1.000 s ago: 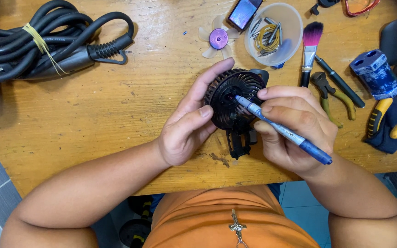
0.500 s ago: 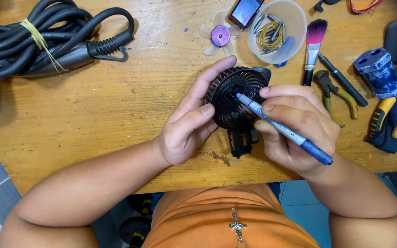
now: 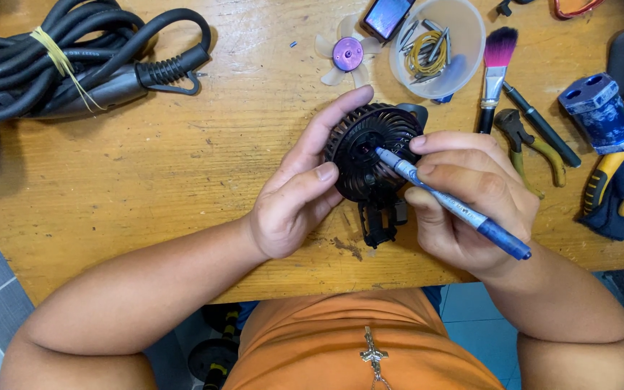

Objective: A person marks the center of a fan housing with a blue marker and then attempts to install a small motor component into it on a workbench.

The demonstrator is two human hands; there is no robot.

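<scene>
At the far left of the scuffed wooden tabletop (image 3: 146, 188), well away from the small round black plastic fan housing with its ribbed grille (image 3: 370, 148), lies a coiled thick black power cable tied with a yellow band (image 3: 59, 58). Moving toward the housing, the left hand (image 3: 294, 198) cups its left side, fingers curled and pressed around the rim with the forefinger laid over the top edge, so the housing is held up just above the tabletop near the front edge, a black bracket or stand hanging below it. Up and slightly left of the housing sits a clear-bladed fan propeller with a purple hub (image 3: 347, 52), loose on the wood. Just right of the housing, the right hand (image 3: 467, 198) pinches a slim blue screwdriver-like tool with a silver shank (image 3: 449, 204), its tip set into the centre of the grille. The step in hand looks like working a fastener or hub at the middle of the housing; whatever comes next calls for a steady left-hand grip and the tool kept square to the centre so it does not slip. Above and right of the housing stands a translucent plastic cup of screws and yellow wire (image 3: 438, 47), then a pink-tipped paintbrush (image 3: 496, 68), green-handled pliers (image 3: 532, 148) and, farthest right, a blue plug block (image 3: 601, 112).
</scene>
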